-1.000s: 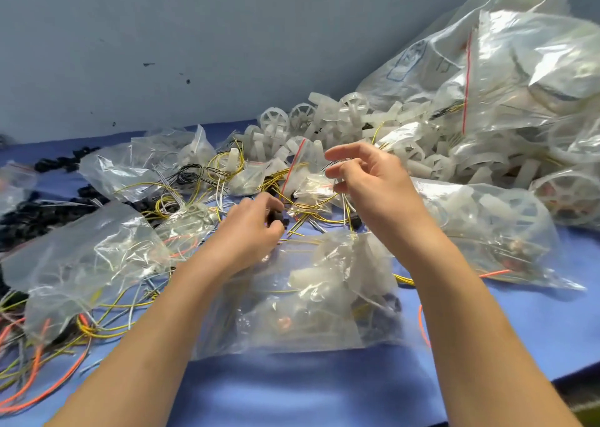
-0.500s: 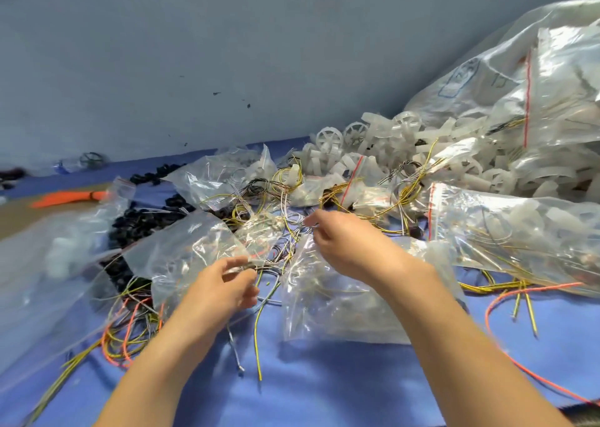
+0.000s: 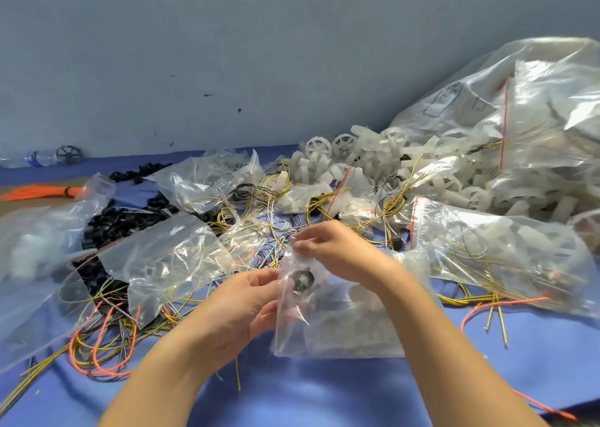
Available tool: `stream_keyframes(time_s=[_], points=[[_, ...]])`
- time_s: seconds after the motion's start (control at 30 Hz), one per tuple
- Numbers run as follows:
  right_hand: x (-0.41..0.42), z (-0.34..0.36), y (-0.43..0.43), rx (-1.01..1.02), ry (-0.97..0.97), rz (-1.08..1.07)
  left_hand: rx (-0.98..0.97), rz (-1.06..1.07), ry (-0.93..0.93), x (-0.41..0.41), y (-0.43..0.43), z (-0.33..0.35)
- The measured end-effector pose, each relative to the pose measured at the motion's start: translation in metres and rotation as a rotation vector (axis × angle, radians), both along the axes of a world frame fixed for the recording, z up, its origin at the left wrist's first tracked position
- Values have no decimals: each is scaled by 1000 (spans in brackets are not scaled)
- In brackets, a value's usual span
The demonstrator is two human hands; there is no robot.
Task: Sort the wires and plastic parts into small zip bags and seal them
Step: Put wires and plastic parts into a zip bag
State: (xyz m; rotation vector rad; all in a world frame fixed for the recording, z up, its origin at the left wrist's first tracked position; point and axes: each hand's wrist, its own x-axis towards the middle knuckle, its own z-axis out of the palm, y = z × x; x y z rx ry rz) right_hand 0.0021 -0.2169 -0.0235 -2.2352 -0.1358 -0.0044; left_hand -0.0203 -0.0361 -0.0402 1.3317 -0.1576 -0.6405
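Left hand (image 3: 242,309): fingers curled onto the left edge of the small zip bag (image 3: 292,319). Small zip bag: clear, crinkled, held mid-scene just above the blue table (image 3: 311,397); its long axis ran near to far, mouth at the far end. Contents: one dark round part (image 3: 302,279), possibly a wheel. Right hand (image 3: 334,251): fingertips pinched the bag's mouth.
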Motion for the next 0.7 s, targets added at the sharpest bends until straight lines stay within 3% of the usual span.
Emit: stream_keyframes(time_s=[0.17, 0.3, 0.37, 0.43, 0.5, 0.6, 0.7], points=[[-2, 8, -8, 165, -166, -47, 59, 21, -55, 3, -14, 4], [-16, 27, -10, 296, -336, -54, -53, 14, -30, 1, -26, 24], [-25, 41, -14, 406, -427, -56, 95, -8, -275, -5, -23, 39], [-36, 55, -19, 507, -509, -73, 472, -66, -720, -13, -19, 53], [-47, 69, -25, 582, -575, -99, 747, -12, -1003, -19, -16, 69], [-58, 92, -33, 687, -672, -138, 807, 184, -1191, -22, -15, 106], [-56, 108, -48, 816, -747, -167, 736, 358, -1428, -12, -8, 135]])
